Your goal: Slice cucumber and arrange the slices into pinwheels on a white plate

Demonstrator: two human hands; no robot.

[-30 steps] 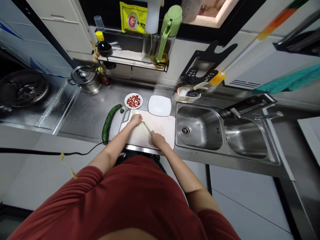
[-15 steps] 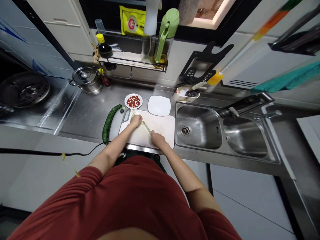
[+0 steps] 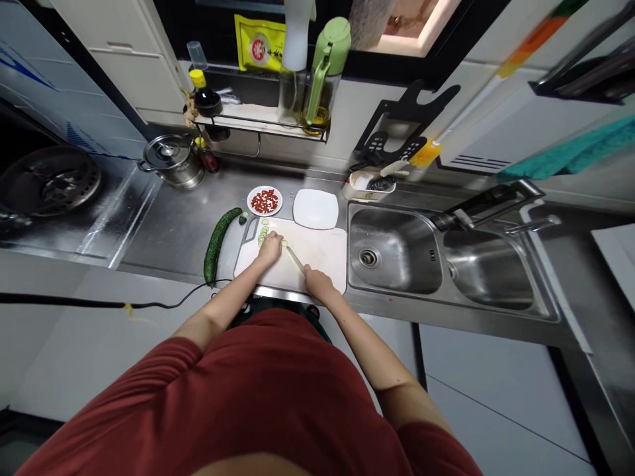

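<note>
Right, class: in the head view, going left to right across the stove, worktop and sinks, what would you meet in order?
Dark pan, lidded steel pot, cucumber, round plate of red pieces, squarish white plate, larger sink basin, smaller sink basin.

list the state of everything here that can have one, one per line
long dark green cucumber: looks whole
pale green round slices: cut, on the board
round white plate: holding small red pieces
squarish white plate: empty
shiny steel pot: lid on
dark bottle with yellow cap: closed
larger steel sink basin: no standing water
slim knife: in right hand
</note>
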